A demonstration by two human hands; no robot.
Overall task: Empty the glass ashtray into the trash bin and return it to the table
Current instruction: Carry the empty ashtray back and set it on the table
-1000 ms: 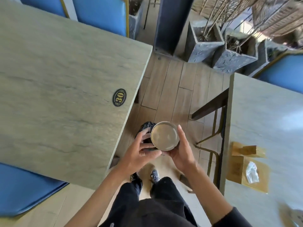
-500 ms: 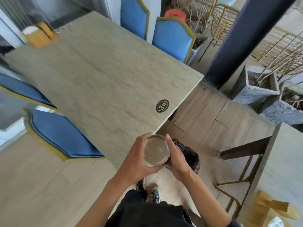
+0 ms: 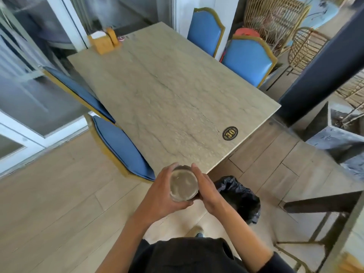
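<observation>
A round glass ashtray [image 3: 183,185] is held upright between both hands at the near corner of the stone-topped table [image 3: 167,99]. My left hand [image 3: 161,196] wraps its left side and underside. On the ashtray's right side rests my right hand [image 3: 206,191]. Its inside looks cloudy, and I see no butts in it. The trash bin [image 3: 239,200], lined with a black bag, stands on the floor just right of my hands, partly hidden behind my right wrist.
Blue chairs [image 3: 250,62] flank the table on both long sides. A wooden napkin holder [image 3: 103,43] sits at the far end, a number 30 badge [image 3: 230,133] near the right edge. A dark pillar [image 3: 323,66], grey planters and another table's leg [image 3: 319,201] stand right.
The view has swung up and left, so the whole table shows. The ashtray and both hands have moved left from over the bin to the table's near corner.
</observation>
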